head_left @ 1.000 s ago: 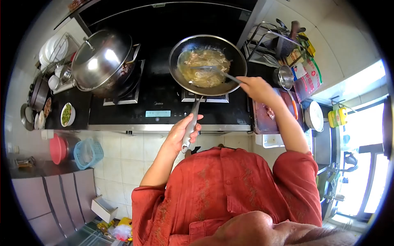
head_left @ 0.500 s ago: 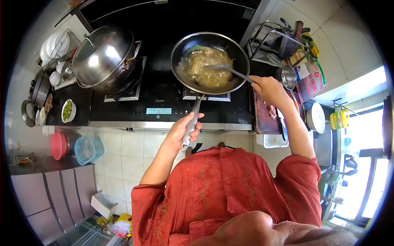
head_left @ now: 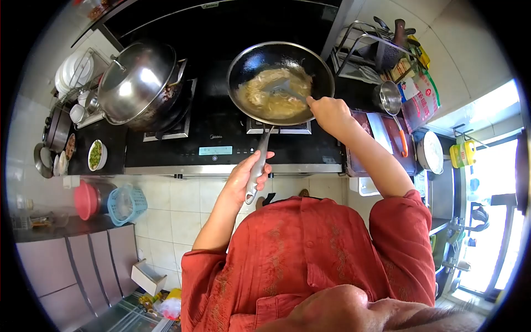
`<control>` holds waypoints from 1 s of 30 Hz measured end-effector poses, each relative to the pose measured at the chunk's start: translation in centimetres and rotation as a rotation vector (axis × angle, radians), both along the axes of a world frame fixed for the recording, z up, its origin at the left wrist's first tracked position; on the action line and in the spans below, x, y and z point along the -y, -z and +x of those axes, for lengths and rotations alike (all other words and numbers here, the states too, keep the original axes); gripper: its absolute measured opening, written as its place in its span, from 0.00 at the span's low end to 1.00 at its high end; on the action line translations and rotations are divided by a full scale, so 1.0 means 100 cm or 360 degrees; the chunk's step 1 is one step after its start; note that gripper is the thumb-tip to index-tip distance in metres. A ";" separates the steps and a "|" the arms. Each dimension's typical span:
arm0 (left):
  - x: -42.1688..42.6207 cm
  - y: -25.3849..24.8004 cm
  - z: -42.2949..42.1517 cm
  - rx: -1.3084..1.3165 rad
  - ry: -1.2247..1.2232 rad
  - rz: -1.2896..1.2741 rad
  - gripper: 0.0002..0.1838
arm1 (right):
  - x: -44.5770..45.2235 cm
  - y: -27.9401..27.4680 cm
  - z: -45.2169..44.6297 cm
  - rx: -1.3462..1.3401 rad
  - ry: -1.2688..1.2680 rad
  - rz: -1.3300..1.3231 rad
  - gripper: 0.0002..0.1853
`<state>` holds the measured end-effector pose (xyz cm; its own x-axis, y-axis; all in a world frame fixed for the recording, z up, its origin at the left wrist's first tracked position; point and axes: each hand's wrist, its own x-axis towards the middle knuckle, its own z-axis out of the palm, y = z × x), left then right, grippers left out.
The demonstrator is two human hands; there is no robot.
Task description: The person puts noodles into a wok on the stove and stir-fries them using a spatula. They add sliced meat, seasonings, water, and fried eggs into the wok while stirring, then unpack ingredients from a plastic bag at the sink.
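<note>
A dark round wok (head_left: 318,69) sits on the right burner, with pale strands and yellowish liquid in its bottom. My left hand (head_left: 249,176) is wrapped round the grey wok handle (head_left: 259,171), which points toward my body. At the wok's right rim, my right hand (head_left: 332,116) grips a grey spatula (head_left: 280,86). The spatula's blade lies in the food and looks blurred; most of its handle is hidden by my fingers.
A large lidded pot (head_left: 135,83) stands on the left burner, beside a white bowl of chopped greens (head_left: 97,155). Right of the stove are a cutting board (head_left: 406,160), a cleaver blade (head_left: 380,133), an orange-handled ladle (head_left: 390,98) and a utensil rack (head_left: 349,52).
My right hand has moved left and closer over the wok's rim, and the spatula blade has shifted through the food. My left hand keeps its hold on the handle.
</note>
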<state>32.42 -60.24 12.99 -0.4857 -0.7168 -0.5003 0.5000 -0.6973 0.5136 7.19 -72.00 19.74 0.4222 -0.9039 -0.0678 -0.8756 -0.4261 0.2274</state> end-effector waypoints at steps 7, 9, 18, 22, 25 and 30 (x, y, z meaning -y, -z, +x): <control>0.000 0.005 0.001 -0.0053 -0.0003 -0.0038 0.24 | -0.014 -0.007 0.004 0.0013 0.0012 -0.0002 0.12; 0.001 0.004 0.002 -0.0042 -0.0014 -0.0038 0.24 | -0.005 -0.012 0.000 0.0030 0.0083 0.0016 0.12; 0.003 0.006 0.011 -0.0071 0.0043 -0.0029 0.23 | -0.032 -0.042 -0.030 0.0408 0.0206 -0.0024 0.14; 0.005 0.006 0.011 -0.0032 0.0067 -0.0056 0.23 | -0.036 -0.025 -0.015 0.0364 0.0180 0.0014 0.13; 0.006 0.005 0.017 -0.0021 0.0072 -0.0075 0.23 | -0.049 -0.018 -0.012 0.0351 0.0154 0.0100 0.12; 0.007 0.007 0.019 -0.0073 0.0059 -0.0063 0.22 | -0.057 -0.035 -0.039 0.0427 0.0166 0.0003 0.12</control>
